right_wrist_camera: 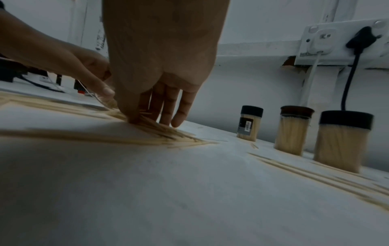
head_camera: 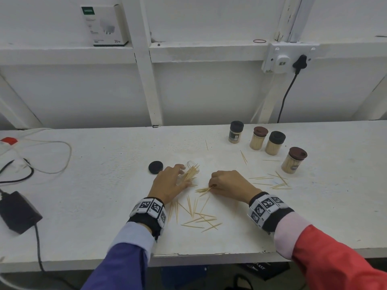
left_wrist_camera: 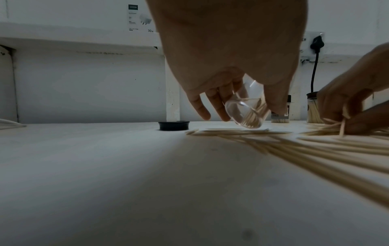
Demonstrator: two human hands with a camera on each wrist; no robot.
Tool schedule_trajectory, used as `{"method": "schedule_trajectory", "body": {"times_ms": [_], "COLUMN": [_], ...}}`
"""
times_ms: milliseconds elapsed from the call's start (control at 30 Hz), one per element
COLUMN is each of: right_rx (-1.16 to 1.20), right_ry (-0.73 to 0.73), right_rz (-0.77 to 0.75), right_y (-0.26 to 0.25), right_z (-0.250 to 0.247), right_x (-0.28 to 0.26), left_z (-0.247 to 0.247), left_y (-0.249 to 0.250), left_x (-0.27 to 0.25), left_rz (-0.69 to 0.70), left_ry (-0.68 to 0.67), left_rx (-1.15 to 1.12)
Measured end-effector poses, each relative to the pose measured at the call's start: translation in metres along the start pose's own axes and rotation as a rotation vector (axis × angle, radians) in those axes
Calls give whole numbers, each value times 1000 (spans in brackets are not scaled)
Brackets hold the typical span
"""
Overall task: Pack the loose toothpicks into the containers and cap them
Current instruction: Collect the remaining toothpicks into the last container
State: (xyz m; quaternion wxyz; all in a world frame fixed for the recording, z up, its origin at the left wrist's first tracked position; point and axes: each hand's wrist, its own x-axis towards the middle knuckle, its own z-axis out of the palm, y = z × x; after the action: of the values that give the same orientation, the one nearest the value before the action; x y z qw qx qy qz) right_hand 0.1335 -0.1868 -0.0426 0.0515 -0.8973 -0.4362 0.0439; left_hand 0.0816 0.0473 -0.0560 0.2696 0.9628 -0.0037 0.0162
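Four capped containers [head_camera: 272, 143] stand at my two o'clock on the table [head_camera: 104, 206]. My left hand [head_camera: 167, 183] grips the clear container [head_camera: 189, 173], tilted, mouth toward one o'clock. My right hand [head_camera: 228, 183] pinches a toothpick bundle [head_camera: 205, 189] whose long axis runs nine-to-three; its loose cap [head_camera: 155, 167] lies at eleven.

The white bench [head_camera: 104, 185] carries four capped toothpick containers [head_camera: 274, 142] near its rear right edge and a loose black cap [head_camera: 155, 167] at centre. Loose toothpicks [head_camera: 196, 214] lie scattered toward the front edge. A black power adapter [head_camera: 17, 212] and cables [head_camera: 41, 155] lie at the left end.
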Motion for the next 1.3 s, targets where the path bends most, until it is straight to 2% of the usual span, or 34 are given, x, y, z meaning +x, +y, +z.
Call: {"method": "schedule_trajectory", "body": {"times_ms": [233, 433, 667, 733, 900, 1033, 1167, 1300], "right_rx": [-79, -30, -85, -72, -59, -39, -25, -49], "right_ry": [-31, -18, 66, 115, 354, 498, 543, 570], "right_rz": [45, 37, 16, 25, 86, 129, 143, 63], "right_y": [-6, 1, 1, 4, 5, 1, 0, 1], "right_z": [4, 3, 5, 5, 7, 0, 2, 7], "right_x": [9, 12, 10, 11, 15, 15, 15, 18], "left_z": [0, 1, 2, 2, 0, 0, 1, 3], "left_y": [-1, -1, -4, -5, -5, -7, -5, -5], "left_x": [0, 0, 2, 2, 2, 3, 3, 1], "left_rz": [1, -9, -15, -26, -36, -41, -13, 83], "left_ry": [7, 1, 5, 27, 116, 126, 94, 16], "left_rx": [8, 8, 13, 24, 60, 60, 30, -23]}}
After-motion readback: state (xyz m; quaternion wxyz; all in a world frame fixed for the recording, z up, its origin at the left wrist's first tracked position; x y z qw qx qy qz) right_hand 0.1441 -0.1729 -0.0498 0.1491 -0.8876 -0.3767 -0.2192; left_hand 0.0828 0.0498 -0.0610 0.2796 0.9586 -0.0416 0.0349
